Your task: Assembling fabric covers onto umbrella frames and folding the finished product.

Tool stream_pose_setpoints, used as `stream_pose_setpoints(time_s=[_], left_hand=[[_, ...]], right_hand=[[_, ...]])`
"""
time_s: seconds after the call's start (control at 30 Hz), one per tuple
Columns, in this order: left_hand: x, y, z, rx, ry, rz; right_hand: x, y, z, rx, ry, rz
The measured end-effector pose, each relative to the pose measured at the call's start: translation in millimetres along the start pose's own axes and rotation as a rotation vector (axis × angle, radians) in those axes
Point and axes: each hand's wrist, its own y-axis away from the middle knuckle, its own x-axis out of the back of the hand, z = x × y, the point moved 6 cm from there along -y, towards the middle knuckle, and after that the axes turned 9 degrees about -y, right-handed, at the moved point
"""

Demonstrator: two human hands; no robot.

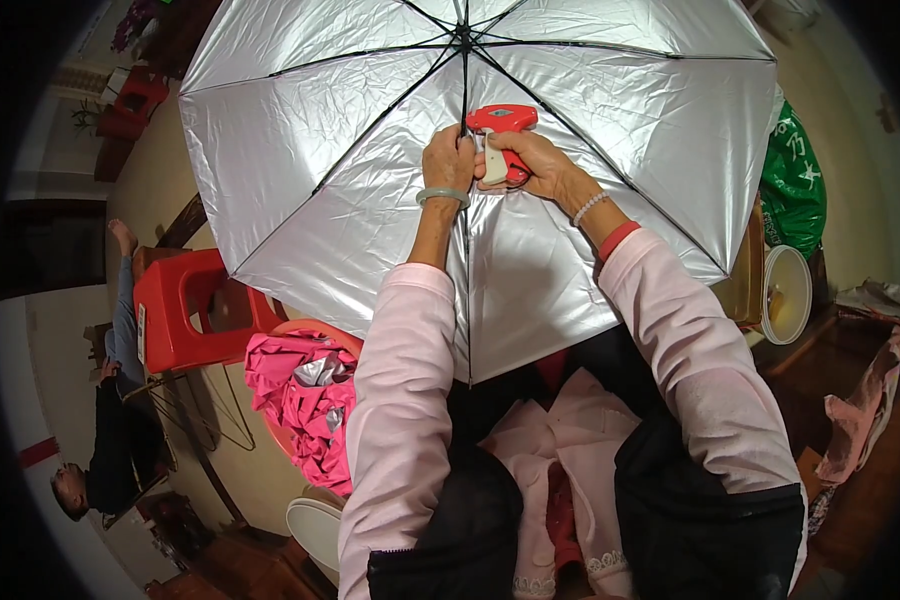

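Note:
An open umbrella (350, 220) with a silver underside lies spread before me, its black ribs (560, 115) meeting at a hub (463, 37) near the top. My left hand (448, 160) is closed in a pinch on the rib running down the middle, just below the hub. Right beside it, my right hand (540, 165) grips a red pistol-shaped hand tool (503, 120) with a cream trigger, its front end close to the left fingers. The exact spot where tool and rib meet is hidden by the fingers.
Left of me stand a red plastic stool (185, 310) and a basin (280, 425) of pink fabric (295, 400). A white bucket (315, 530) is lower left, another bucket (787, 295) at right under a green bag (795, 180). A seated person (120, 430) is far left.

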Motion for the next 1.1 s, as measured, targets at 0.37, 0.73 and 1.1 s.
stream_pose_setpoints(time_s=[0.37, 0.73, 1.1], left_hand=[[-0.7, -0.1, -0.8, -0.027, -0.015, 0.019], [-1.5, 0.0, -2.1, -0.016, 0.025, 0.026], [-3.6, -0.7, -6.4, -0.008, 0.003, -0.014]], right_hand=[[-1.0, 1.4, 0.2, -0.005, 0.017, -0.004], [-1.5, 0.9, -0.1, -0.006, 0.012, -0.021], [0.8, -0.3, 0.7, -0.010, 0.020, -0.003]])
